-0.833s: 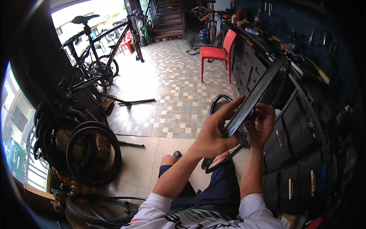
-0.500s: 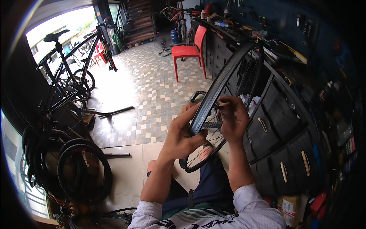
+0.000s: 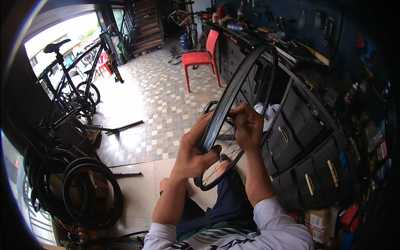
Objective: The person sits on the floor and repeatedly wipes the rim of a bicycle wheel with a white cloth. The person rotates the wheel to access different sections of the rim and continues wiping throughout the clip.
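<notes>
A bare bicycle wheel (image 3: pixel 238 79) without a tyre stands tilted in front of me, its dark rim running from near my lap up toward the workbench. My left hand (image 3: pixel 192 151) grips the rim from the left side, thumb across its lower part. On the spoke side, my right hand (image 3: pixel 249 128) is closed, its fingertips pinched near the inner edge of the rim. Whatever lies between those fingertips is too small and dark to make out. Thin spokes show below and behind the right hand.
A red chair (image 3: pixel 199 59) stands ahead on the tiled floor. To the right runs a dark drawer cabinet (image 3: pixel 291 137) with tools on top. At the left are loose tyres (image 3: pixel 68 187) and a bicycle (image 3: pixel 71 68) on a stand. A cardboard box (image 3: pixel 317 223) sits at the lower right.
The whole view has shifted slightly, so the surroundings appear further left. Both hands stay at the rim, and the right hand's fingers have curled in more.
</notes>
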Available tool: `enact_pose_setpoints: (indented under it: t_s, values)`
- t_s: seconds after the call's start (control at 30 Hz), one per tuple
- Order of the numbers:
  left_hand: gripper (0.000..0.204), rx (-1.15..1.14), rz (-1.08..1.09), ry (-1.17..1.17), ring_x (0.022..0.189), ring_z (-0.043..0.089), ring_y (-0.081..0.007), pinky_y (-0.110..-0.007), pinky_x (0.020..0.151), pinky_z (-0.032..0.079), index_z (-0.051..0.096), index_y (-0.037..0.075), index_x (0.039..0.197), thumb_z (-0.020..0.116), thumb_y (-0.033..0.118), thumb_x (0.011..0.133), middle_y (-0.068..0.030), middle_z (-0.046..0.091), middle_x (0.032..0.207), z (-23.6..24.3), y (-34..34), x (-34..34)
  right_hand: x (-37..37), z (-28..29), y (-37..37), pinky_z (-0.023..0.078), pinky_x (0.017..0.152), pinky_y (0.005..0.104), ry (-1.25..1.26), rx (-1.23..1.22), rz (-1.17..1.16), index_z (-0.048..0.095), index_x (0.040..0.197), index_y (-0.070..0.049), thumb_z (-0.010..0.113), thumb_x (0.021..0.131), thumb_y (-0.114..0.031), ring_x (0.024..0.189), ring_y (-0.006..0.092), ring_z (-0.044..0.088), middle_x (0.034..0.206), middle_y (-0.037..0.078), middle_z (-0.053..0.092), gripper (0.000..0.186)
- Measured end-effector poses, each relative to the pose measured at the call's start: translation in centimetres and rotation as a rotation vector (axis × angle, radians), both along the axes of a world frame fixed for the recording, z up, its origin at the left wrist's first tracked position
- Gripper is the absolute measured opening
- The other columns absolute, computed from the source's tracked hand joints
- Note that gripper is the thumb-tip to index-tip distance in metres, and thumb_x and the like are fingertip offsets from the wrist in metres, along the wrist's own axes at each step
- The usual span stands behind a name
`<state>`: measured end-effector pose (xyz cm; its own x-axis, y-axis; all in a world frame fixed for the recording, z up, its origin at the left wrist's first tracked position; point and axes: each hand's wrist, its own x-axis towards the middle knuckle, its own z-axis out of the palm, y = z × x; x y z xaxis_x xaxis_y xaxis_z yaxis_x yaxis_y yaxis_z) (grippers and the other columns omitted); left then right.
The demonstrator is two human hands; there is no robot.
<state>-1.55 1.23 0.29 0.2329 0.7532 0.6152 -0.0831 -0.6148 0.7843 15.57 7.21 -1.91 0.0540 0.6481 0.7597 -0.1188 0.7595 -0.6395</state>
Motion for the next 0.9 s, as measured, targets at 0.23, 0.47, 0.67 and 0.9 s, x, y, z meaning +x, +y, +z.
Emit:
enact_pose_setpoints:
  t_s: [0.23, 0.47, 0.67, 0.9]
  values:
    - [0.072, -0.146, 0.045, -0.023, 0.126, 0.053, -0.0229, -0.035, 0.109, 0.038, 0.053, -0.007, 0.139, 0.063, -0.004, 0.068, -0.0158, 0.061, 0.127, 0.8, -0.7, 0.0, 0.6, -0.9, -0.6, 0.045, 0.065, 0.0230, -0.069, 0.107, 0.014, 0.064, 0.119, -0.006, 0.091, 0.079, -0.024, 0.072, 0.0061, 0.057, 0.085, -0.001, 0.065, 0.051]
    - [0.067, -0.128, -0.010, -0.045, 0.109, 0.054, -0.0206, -0.033, 0.101, 0.041, 0.057, -0.006, 0.137, 0.064, -0.006, 0.070, -0.0122, 0.063, 0.116, 0.9, -0.4, 0.1, 0.3, -1.3, -0.5, 0.045, 0.065, 0.0217, -0.125, 0.182, -0.140, 0.063, 0.112, -0.002, 0.076, 0.094, -0.010, 0.073, 0.0048, 0.058, 0.083, 0.000, 0.065, 0.023]
    - [0.072, 0.037, 0.026, 0.080, 0.115, 0.052, -0.0220, -0.033, 0.103, 0.040, 0.057, -0.006, 0.138, 0.065, -0.006, 0.067, -0.0156, 0.061, 0.124, 0.4, 0.3, -0.3, -0.8, 1.4, -1.2, 0.031, 0.051, 0.0189, 0.188, -0.176, -0.004, 0.059, 0.090, -0.005, 0.074, 0.097, -0.016, 0.056, -0.0011, 0.043, 0.063, -0.007, 0.054, 0.021]
    - [0.073, -0.040, 0.027, -0.003, 0.119, 0.052, -0.0221, -0.032, 0.107, 0.037, 0.055, -0.007, 0.140, 0.064, -0.006, 0.068, -0.0147, 0.059, 0.124, 0.5, -0.1, 0.3, 0.3, -0.3, -0.2, 0.036, 0.056, 0.0203, 0.042, -0.130, 0.018, 0.065, 0.093, -0.004, 0.073, 0.098, -0.026, 0.062, -0.0001, 0.045, 0.067, -0.005, 0.055, 0.024]
